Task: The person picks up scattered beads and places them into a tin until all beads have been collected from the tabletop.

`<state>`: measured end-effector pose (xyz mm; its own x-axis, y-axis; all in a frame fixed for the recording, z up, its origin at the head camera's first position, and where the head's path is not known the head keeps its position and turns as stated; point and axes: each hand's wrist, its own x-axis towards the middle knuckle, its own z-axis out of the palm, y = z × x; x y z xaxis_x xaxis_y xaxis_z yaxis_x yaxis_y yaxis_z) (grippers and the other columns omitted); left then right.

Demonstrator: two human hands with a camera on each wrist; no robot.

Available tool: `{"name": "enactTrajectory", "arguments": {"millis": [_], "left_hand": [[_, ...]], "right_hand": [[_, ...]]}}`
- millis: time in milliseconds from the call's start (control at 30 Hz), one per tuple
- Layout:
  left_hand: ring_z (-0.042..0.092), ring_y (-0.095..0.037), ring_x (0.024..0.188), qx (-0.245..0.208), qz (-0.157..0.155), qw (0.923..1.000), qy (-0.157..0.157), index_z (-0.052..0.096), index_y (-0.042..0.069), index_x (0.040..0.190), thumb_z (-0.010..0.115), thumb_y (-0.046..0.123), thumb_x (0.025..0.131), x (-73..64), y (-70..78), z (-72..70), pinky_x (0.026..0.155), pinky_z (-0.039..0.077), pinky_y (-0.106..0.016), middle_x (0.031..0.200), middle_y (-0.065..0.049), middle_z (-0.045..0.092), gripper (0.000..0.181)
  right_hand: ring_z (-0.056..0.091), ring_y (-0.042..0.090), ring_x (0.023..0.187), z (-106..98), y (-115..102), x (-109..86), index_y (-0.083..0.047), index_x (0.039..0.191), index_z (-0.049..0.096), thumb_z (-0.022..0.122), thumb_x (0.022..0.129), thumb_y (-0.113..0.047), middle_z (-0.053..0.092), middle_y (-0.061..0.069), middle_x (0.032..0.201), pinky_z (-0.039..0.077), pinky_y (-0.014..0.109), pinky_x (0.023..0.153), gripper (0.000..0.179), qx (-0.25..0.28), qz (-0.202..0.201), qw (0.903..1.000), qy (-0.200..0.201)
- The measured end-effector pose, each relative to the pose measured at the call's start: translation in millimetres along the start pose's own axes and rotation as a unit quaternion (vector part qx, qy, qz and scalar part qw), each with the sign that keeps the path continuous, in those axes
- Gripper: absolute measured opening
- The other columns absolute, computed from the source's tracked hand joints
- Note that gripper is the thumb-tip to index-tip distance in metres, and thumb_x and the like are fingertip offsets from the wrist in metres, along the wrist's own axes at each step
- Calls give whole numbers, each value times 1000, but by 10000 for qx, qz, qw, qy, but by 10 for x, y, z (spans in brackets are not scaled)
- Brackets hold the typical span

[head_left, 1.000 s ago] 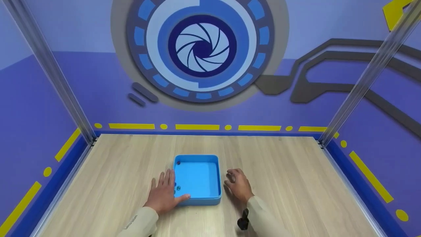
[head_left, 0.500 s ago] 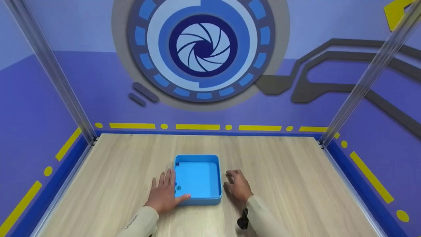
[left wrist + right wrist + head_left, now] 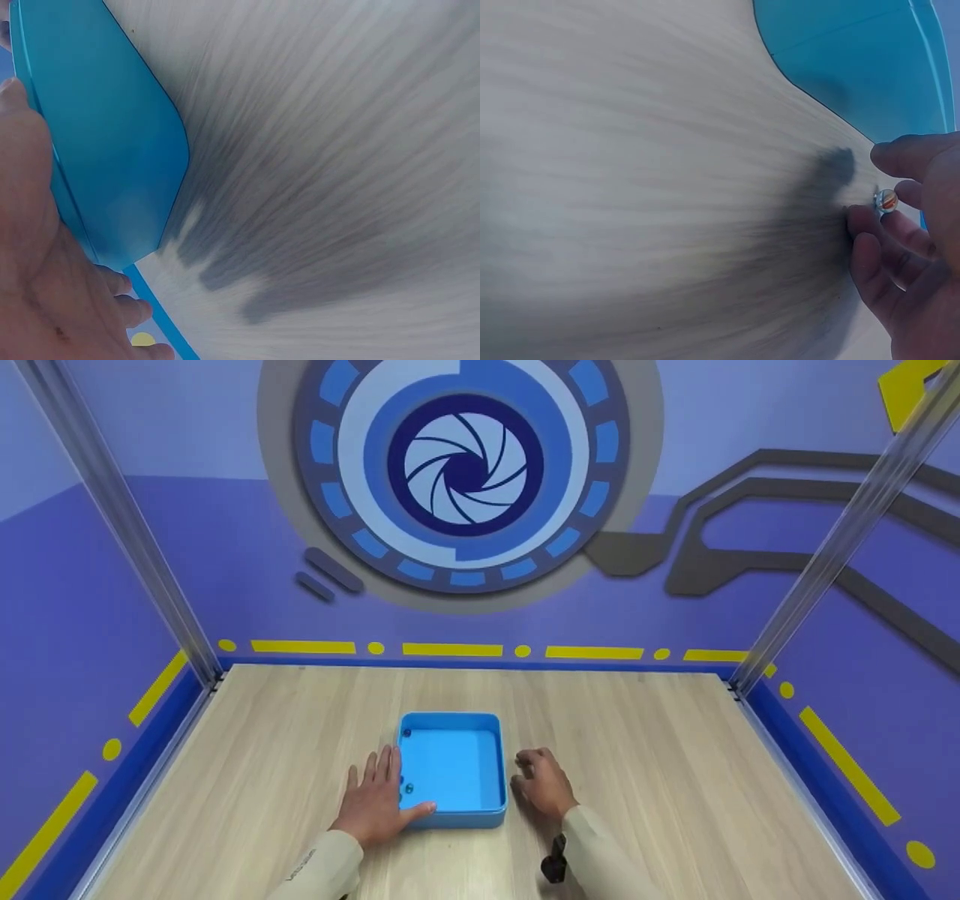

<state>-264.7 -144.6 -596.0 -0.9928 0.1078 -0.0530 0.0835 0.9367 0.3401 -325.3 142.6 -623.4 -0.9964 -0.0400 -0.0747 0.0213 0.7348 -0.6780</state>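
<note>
A square blue box (image 3: 452,820) stands on the table. My left hand (image 3: 369,808) rests along its left rim, fingers straight and thumb over the front corner; the left wrist view shows the palm against the blue wall. Inside, a dark marble (image 3: 406,732) lies in the back left corner and a greenish marble (image 3: 409,788) near the left wall, with others partly hidden beside my fingers. Right of the box, my right hand (image 3: 546,786) has bent fingers, its thumb apart from them. In the right wrist view a clear marble with an orange swirl (image 3: 886,200) sits by the fingertips, not visibly pinched.
The wooden table (image 3: 660,780) runs to a printed purple back wall (image 3: 225,547). Metal posts stand at both back corners, including the right post (image 3: 817,532). A black device (image 3: 554,861) hangs at my right wrist.
The marble in the back left corner has shifted slightly. My right fingers have moved a little, while the left hand and the box hold their place.
</note>
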Motion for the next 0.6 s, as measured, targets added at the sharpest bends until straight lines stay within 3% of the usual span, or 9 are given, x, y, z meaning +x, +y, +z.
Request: {"name": "enactTrajectory", "arguments": {"millis": [233,600], "left_hand": [[19,-42,147,23,-7,10000,-16,17,3,154,57,77,77,-8,2,-8,115,12,-67,161,-18,20,114],[18,-41,148,55,23,10000,28,16,4,154,56,77,77,-9,-14,15,115,11,-66,161,-17,19,113]], "right_hand": [[59,20,99,11,32,3,-9,108,66,66,87,-6,60,5,106,50,44,93,21,-61,-172,9998,0],[60,17,91,41,71,-14,-11,102,69,64,87,1,61,3,98,52,42,88,20,-135,-322,9993,95]]}}
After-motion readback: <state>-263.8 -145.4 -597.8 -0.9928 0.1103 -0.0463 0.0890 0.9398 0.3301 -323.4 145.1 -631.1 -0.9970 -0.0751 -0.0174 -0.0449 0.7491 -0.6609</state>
